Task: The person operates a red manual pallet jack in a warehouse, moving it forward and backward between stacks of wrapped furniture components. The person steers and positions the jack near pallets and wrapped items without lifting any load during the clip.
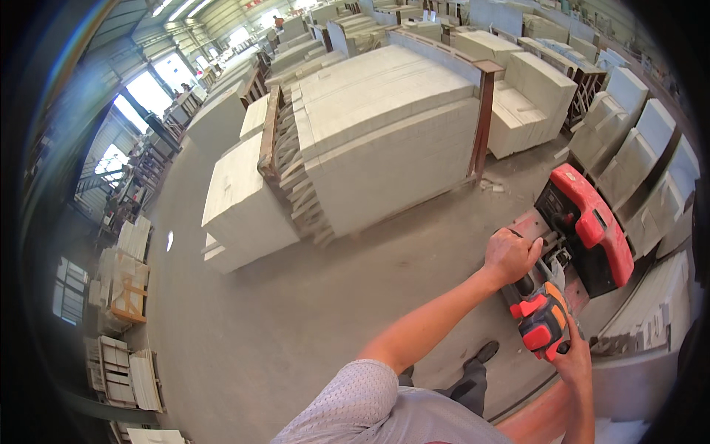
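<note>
To my right stands a powered pallet truck, its red and black body [592, 218] tilted in the picture by the lens. Its control handle [543, 322], black with red and orange parts, reaches back toward me. My left hand [510, 257] is closed in a fist around a black grip of this handle, near the truck body. The right hand [573, 359] wraps the nearer end of the handle, close to a red part; some of its fingers are hidden behind it. Between handle and body, metal linkage [560, 259] shows.
A large stack of pale stone slabs [392, 140] stands ahead, held by brown metal posts [484, 118]. Beside it sits a lower block stack [248, 207]. Leaning slabs [625, 148] line the right. Grey concrete floor [244, 333] spreads left, with crates [127, 296] along its edge.
</note>
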